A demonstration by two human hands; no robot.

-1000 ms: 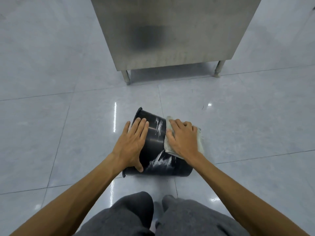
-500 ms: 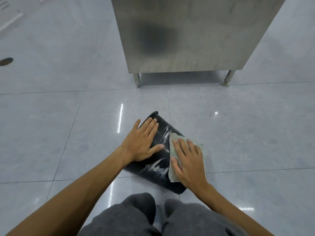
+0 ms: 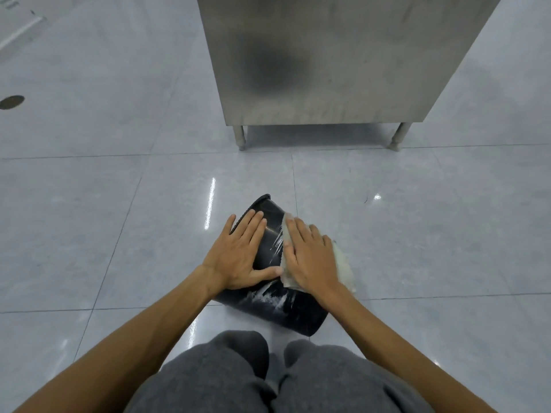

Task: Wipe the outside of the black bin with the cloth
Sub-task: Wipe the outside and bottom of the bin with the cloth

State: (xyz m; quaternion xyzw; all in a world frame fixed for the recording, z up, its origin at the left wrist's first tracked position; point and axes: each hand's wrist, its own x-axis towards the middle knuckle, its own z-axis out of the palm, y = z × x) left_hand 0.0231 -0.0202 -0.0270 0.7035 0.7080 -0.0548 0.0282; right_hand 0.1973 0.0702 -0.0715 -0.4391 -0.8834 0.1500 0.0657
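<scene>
The black bin (image 3: 269,305) lies on its side on the grey tiled floor, its rim pointing away from me to the upper left. White smears streak its upper wall. My left hand (image 3: 238,251) rests flat on the bin's left side, fingers straight and thumb stretched across. My right hand (image 3: 310,257) presses a pale cloth (image 3: 343,268) flat against the bin's right side, and the cloth hangs out past my fingers toward the floor.
A stainless steel cabinet (image 3: 328,61) on short legs stands just beyond the bin. A round floor drain (image 3: 11,101) lies at the far left. My knees in grey trousers (image 3: 238,380) are right below the bin.
My right hand has slid the cloth up along the bin toward the rim. The bin has turned slightly, and my left hand stays flat on it.
</scene>
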